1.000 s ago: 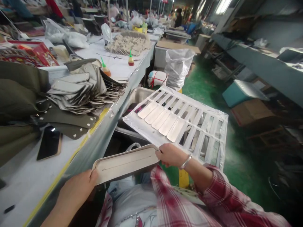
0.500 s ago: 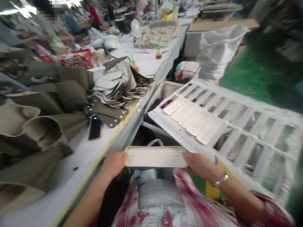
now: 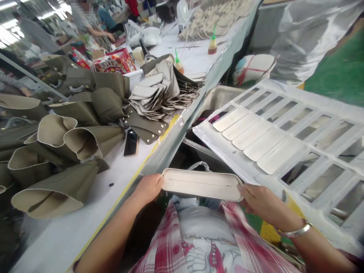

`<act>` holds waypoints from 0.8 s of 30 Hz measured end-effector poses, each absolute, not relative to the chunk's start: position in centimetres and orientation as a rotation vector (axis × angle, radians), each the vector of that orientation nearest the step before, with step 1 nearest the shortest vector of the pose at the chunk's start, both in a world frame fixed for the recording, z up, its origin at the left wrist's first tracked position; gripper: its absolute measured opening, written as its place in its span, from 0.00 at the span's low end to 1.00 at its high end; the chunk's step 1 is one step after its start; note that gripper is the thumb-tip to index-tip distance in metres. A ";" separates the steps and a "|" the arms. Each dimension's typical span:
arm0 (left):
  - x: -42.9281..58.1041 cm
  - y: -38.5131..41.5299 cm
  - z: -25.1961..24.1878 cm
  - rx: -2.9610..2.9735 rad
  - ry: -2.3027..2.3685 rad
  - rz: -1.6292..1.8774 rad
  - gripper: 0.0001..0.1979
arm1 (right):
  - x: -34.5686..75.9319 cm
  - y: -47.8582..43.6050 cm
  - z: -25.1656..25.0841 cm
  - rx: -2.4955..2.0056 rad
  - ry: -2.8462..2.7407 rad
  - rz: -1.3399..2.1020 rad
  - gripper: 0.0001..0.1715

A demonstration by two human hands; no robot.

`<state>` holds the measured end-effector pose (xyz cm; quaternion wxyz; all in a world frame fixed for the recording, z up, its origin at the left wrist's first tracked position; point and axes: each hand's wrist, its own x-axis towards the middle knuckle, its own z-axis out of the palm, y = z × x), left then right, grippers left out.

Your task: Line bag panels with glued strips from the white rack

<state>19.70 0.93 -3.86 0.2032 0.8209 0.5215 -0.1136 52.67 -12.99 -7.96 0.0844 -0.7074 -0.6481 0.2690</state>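
Between my two hands is a long cream panel [image 3: 200,184] with rounded corners and a thin line along its middle. My left hand [image 3: 149,187] pinches its left end, and my right hand [image 3: 256,197] grips the right end. The panel is held in the air in front of my body, its right end slightly lower. Several similar pale panels [image 3: 253,140] lie side by side on a white slotted rack [image 3: 321,146] to the right.
On the white table [image 3: 108,197] at left lie olive tube-shaped pieces [image 3: 57,189], a phone [image 3: 131,143] and a stack of pale-faced flaps [image 3: 155,91]. Two green-tipped bottles, one amber [image 3: 212,45], stand farther back. A grey bin [image 3: 220,96] sits under the rack. Other people work beyond.
The view has shifted, so the table, rack and hands appear farther right. The panel has gone from level to slightly tilted. Both hands keep hold of its ends.
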 end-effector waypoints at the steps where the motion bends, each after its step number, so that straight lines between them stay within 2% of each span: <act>1: 19.8 1.0 -3.9 2.278 1.450 -0.317 0.16 | 52.5 -12.9 -7.8 -2.110 -1.950 0.819 0.19; 3: 19.8 1.3 -3.9 2.264 1.439 -0.317 0.16 | 52.3 -12.8 -7.4 -2.108 -2.053 0.770 0.17; 7: 19.5 2.0 -4.1 2.186 1.397 -0.280 0.17 | 51.8 -12.5 -6.6 -2.152 -2.426 0.438 0.11; 10: 18.4 2.5 -4.5 2.048 1.306 -0.272 0.23 | 51.4 -12.5 -6.1 -2.175 -2.562 0.304 0.12; 13: 17.1 2.6 -5.5 1.652 1.169 -0.103 0.30 | 51.3 -12.5 -5.9 -2.183 -2.560 0.374 0.11; 16: 16.7 2.4 -6.8 1.381 1.116 0.056 0.27 | 51.6 -12.6 -6.1 -2.158 -2.521 0.456 0.11; 24: 17.9 2.6 -6.9 1.540 1.247 0.085 0.24 | 51.9 -12.3 -7.0 -2.042 -2.185 0.659 0.11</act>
